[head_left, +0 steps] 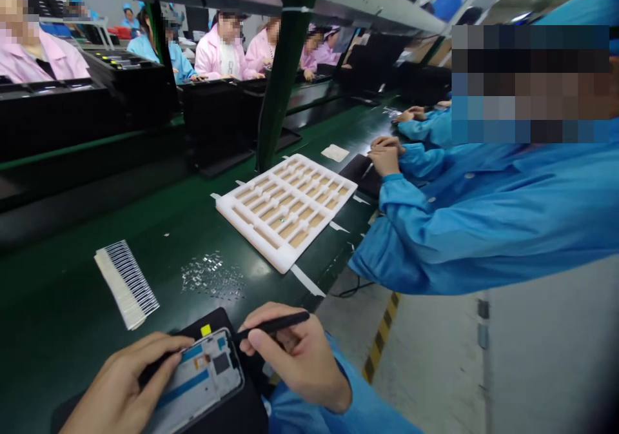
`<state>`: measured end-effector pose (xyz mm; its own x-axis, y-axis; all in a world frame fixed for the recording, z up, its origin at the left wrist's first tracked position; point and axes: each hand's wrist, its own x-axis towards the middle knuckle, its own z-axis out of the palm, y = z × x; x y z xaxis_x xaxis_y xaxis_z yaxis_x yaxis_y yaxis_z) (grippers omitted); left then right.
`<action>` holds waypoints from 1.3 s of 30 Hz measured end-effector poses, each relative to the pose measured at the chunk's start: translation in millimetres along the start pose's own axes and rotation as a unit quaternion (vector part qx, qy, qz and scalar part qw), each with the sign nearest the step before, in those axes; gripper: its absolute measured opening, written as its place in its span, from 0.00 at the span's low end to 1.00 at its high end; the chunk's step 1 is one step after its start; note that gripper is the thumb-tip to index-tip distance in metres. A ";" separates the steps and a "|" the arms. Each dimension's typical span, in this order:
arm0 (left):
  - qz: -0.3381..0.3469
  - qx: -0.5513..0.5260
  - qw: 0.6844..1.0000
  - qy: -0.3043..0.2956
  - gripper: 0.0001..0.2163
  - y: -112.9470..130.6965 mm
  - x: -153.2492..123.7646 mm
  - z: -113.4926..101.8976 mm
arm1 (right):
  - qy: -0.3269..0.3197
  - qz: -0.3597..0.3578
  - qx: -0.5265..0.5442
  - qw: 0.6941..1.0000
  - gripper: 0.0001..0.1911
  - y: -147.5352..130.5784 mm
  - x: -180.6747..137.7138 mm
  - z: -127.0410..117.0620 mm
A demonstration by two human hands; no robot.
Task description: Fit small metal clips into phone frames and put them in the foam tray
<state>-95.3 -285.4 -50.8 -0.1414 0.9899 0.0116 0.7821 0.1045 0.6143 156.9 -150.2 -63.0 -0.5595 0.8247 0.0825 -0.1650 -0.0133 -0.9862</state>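
A phone frame (193,382) with blue strips and a small orange flex piece lies on a black pad (242,408) at the bottom of the view. My left hand (126,376) grips its left edge, thumb and fingers closed along the rim. In my right hand (294,356) is a black pen-like tool (275,324), held like a pencil. Its thin end points at the frame's upper right edge; whether it touches cannot be made out. A yellow square (206,330) sits just above the frame's top edge.
Small shiny pieces (210,276) lie scattered ahead on the green bench (169,215). To their left is a stack of striped strips (126,284). A white foam tray (285,208) with slots is taped down farther off. A co-worker in a blue sleeve (464,221) sits at the right.
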 end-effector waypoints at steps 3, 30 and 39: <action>-0.054 -0.048 0.994 -0.077 0.19 5.9 9.5 4.6 | -0.065 0.016 -0.011 0.998 0.07 -5.4 2.2 13.7; -0.109 -0.074 0.987 -0.091 0.19 17.0 7.6 11.1 | -0.082 0.033 -0.082 0.993 0.06 14.2 16.3 33.4; -0.125 -0.102 0.985 -0.063 0.15 11.9 4.8 20.7 | -0.068 0.009 -0.101 0.992 0.06 11.3 15.4 35.7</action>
<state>-74.1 -277.4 -59.8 -0.2265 0.9413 -0.2504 0.5923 0.3372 0.7317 117.5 -157.8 -67.7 -0.6682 0.7407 0.0695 0.0049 0.0978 -0.9952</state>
